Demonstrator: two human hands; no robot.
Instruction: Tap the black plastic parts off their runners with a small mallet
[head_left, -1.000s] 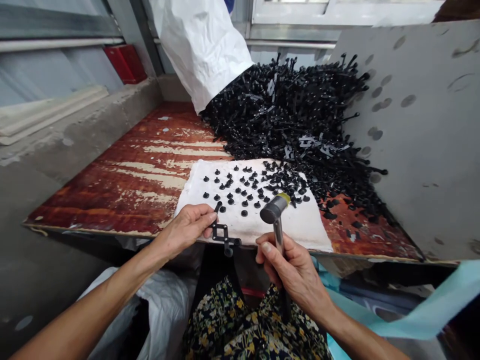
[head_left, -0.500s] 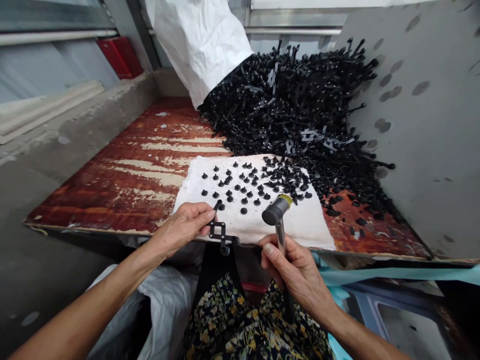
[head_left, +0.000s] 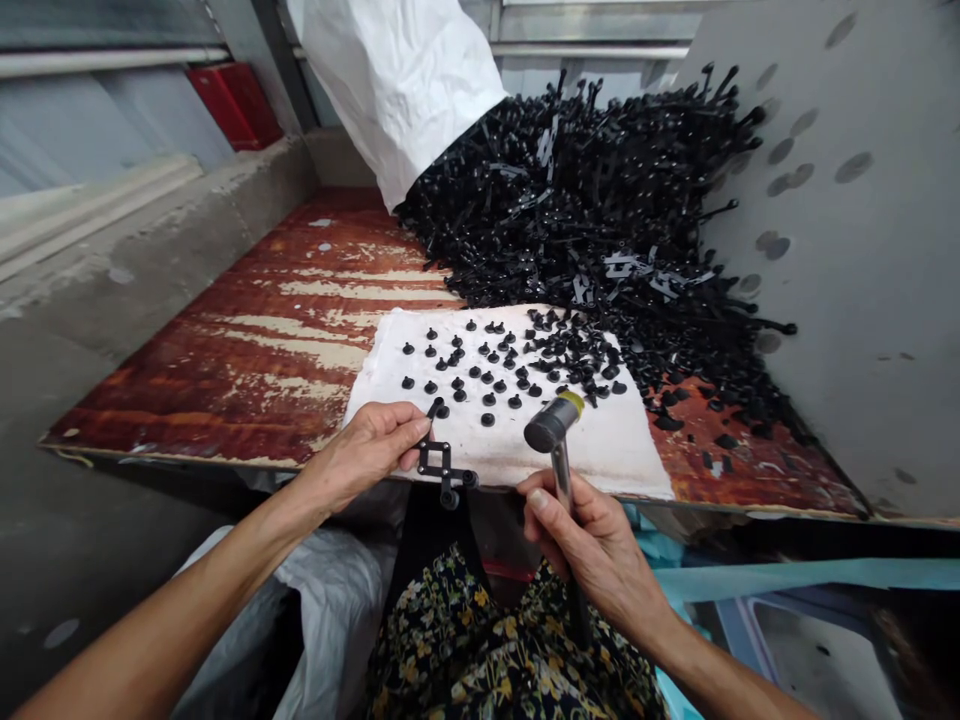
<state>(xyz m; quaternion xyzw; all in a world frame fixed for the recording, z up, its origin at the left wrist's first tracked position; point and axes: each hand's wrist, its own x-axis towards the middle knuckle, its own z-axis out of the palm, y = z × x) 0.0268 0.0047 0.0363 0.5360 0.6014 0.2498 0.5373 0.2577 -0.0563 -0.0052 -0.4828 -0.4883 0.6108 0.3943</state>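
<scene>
My left hand [head_left: 386, 438] pinches a black jointed linkage piece [head_left: 435, 462] by one arm, at the front edge of a white cloth [head_left: 585, 455]. The linkage has a square of riveted bars and round ends hanging toward me. My right hand [head_left: 581, 535] is wrapped around the metal shaft of a small mallet [head_left: 550, 424]. Its head is black with a yellow face and stays upright above the cloth. Several small black round studs with upright pegs [head_left: 488, 420] are spread over the cloth, more thickly at its right side.
A large heap of black linkage parts [head_left: 570, 200] covers the back right of the worn red-brown table [head_left: 247, 340]. A white sack [head_left: 405, 90] spills into it. A grey spotted panel [head_left: 847, 260] stands at right, a concrete ledge [head_left: 187, 230] at left. Below hangs another white sack [head_left: 337, 600].
The view has shifted very slightly. Both hands keep their hold on the linkage and the mallet, in nearly the same places.
</scene>
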